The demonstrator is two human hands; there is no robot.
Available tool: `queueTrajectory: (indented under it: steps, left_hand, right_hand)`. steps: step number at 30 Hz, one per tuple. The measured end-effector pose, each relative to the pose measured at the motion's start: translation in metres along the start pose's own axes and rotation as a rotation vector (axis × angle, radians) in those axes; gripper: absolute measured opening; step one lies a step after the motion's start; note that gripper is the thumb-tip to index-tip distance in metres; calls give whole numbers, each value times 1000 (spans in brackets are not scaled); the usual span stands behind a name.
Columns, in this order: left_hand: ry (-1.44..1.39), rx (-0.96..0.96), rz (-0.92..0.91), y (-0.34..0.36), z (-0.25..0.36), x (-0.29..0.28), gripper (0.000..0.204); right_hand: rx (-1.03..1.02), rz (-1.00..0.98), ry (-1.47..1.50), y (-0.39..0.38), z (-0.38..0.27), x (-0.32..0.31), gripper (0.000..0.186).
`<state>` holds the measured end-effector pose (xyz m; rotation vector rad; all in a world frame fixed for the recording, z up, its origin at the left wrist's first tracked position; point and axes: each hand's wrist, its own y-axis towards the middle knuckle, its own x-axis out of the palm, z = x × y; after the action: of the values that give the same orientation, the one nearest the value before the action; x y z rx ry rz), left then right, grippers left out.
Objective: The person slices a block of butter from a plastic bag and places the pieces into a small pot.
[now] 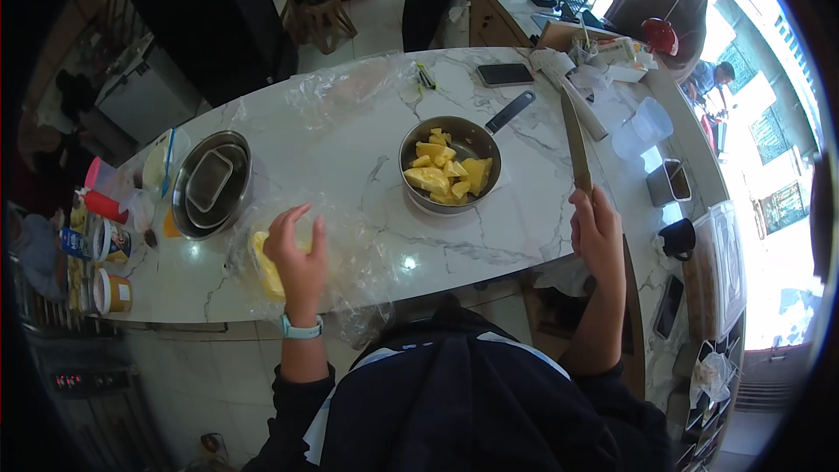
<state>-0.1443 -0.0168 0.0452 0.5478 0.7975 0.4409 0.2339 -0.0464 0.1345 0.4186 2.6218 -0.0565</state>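
Observation:
My right hand point(597, 223) grips a long knife point(575, 142) by its handle, the blade pointing away from me over the counter's right part. My left hand point(295, 249) is raised with fingers apart and nothing in them, above a yellow block that looks like butter point(266, 267) on clear plastic wrap point(350, 271). Part of the block is hidden behind that hand. Between the hands and farther off stands a saucepan point(419, 201) with a dark handle, holding several yellow chunks point(443, 169) of the same look.
Nested metal bowls point(179, 201) stand at the left, near tubs point(115, 291) and a red bottle point(105, 207). Farther back lie crumpled plastic point(345, 92) and a phone point(505, 75). Clear plastic containers point(642, 128), a black mug point(676, 238) and another phone point(669, 307) line the right. People are beyond the counter.

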Motion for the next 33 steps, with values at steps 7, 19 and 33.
queueTrajectory:
  steps: [7,19,33]
  left_hand:
    - [257,-224,-32,-46,-56,-45,18]
    - [449,-210,26,-55,-48,-59,20]
    - [333,-29,112,-40,-32,-50,11]
  right_hand:
    - [-12,34,22,1,-8,2,27]
    - [-78,21,-65,-7,-8,10,30]
    - [-140,373,-501,31,143,42,22]
